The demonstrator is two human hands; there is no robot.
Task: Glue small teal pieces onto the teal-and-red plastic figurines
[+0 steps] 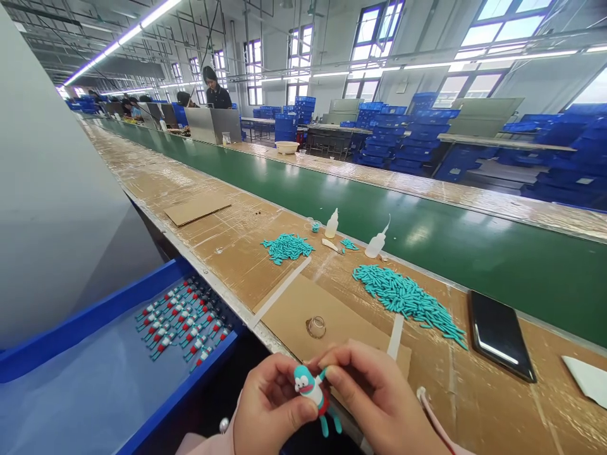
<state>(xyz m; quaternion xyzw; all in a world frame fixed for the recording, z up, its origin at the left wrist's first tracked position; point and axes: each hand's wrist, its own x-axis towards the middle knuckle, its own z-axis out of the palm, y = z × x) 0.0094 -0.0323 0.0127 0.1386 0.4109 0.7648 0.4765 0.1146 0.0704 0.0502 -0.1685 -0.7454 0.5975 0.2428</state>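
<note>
My left hand (pixel 275 404) grips a small toy figurine (pixel 310 388) with a teal head, bulging white eyes, white top, red bottoms and teal legs. Between the thumb and forefinger of my right hand (pixel 367 392) is a little teal arm piece (pixel 323 374), touching the white sleeve at the figurine's side. Whether it is fixed there I cannot tell. Just beyond my hands, a small clear cup (pixel 317 326) sits on a cardboard sheet (pixel 289 309). Two heaps of slim teal pieces lie farther back: a smaller pile (pixel 286 247) and a larger pile (pixel 403 294).
Two squeeze bottles (pixel 332 224) (pixel 376 244) stand beside the green conveyor belt (pixel 441 253). A black phone (pixel 500 335) lies at right. Left of the bench, a blue crate (pixel 95 379) holds rows of similar figurines (pixel 184 319). A co-worker (pixel 217 91) is across the belt.
</note>
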